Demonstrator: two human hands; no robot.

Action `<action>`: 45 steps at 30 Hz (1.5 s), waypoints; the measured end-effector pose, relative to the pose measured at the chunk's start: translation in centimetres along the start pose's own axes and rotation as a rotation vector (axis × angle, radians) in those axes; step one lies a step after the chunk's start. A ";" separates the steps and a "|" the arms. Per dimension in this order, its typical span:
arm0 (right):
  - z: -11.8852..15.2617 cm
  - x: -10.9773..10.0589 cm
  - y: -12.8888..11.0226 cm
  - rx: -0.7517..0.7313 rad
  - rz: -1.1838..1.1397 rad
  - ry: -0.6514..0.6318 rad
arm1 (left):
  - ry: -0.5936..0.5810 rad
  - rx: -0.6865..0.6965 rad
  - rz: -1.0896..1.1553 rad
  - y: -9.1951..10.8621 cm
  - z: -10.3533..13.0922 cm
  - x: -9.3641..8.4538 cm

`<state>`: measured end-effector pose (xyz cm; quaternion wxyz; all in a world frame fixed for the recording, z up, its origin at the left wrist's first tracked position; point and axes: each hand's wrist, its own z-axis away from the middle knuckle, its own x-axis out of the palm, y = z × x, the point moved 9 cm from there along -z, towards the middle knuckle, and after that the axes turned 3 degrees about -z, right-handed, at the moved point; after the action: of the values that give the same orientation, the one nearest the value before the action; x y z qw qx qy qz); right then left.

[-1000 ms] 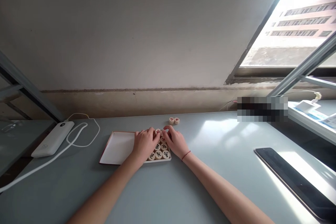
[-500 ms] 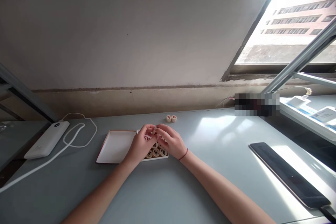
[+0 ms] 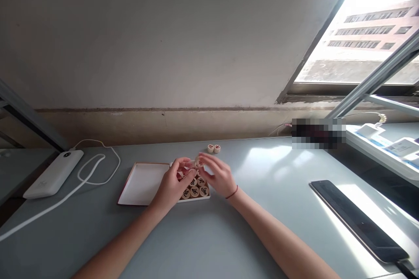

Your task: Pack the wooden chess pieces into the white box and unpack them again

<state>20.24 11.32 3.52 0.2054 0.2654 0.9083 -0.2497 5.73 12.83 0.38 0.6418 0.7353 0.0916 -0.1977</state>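
Round pieces (image 3: 194,191) fill the near part of the box (image 3: 196,199).

The left hand (image 3: 173,182) and right hand (image 3: 222,178) have parted slightly, uncovering a round piece (image 3: 198,162) at the right hand's fingertips.

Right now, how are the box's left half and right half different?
The left half shows its plain white inside, but the right half holds round pieces. The left half has a reddish edge, while the right half's near edge is white. Both lie side by side on the desk.
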 end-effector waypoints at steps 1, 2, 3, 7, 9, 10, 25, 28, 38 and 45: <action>0.1 -0.9 1.9 0.106 -0.004 0.059 | 0.011 0.019 -0.051 0.1 0.2 -0.4; 0.4 -1.9 4.0 0.221 -0.002 0.132 | 0.020 0.041 -0.105 0.2 0.5 -0.8; 0.8 -3.0 6.1 0.338 0.006 0.203 | 0.024 0.058 -0.154 0.1 0.7 -1.2; 2.8 -4.8 12.5 0.649 0.067 0.232 | 0.083 0.136 -0.283 -0.2 1.5 -3.2; 3.3 -4.6 13.9 0.680 0.082 0.169 | 0.131 0.161 -0.321 -0.3 1.7 -4.2; 3.4 -4.3 14.3 0.679 0.086 0.134 | 0.147 0.169 -0.338 -0.3 1.7 -4.6; 4.2 -2.2 14.9 0.665 0.156 -0.076 | 0.138 0.231 -0.369 0.7 2.1 -4.9; 4.0 -2.4 14.8 0.654 0.143 -0.074 | 0.129 0.234 -0.371 0.6 2.2 -4.5; 2.3 -0.7 8.6 0.669 -0.022 -0.065 | 0.058 0.251 -0.709 1.1 0.5 -2.7; 3.4 2.6 6.0 0.775 -0.210 -0.211 | 0.013 0.128 -0.907 1.2 -2.5 2.0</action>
<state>22.54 14.84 -2.59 0.1557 0.2018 0.7433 -0.6185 8.45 14.88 0.93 0.4434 0.6602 0.3957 -0.4593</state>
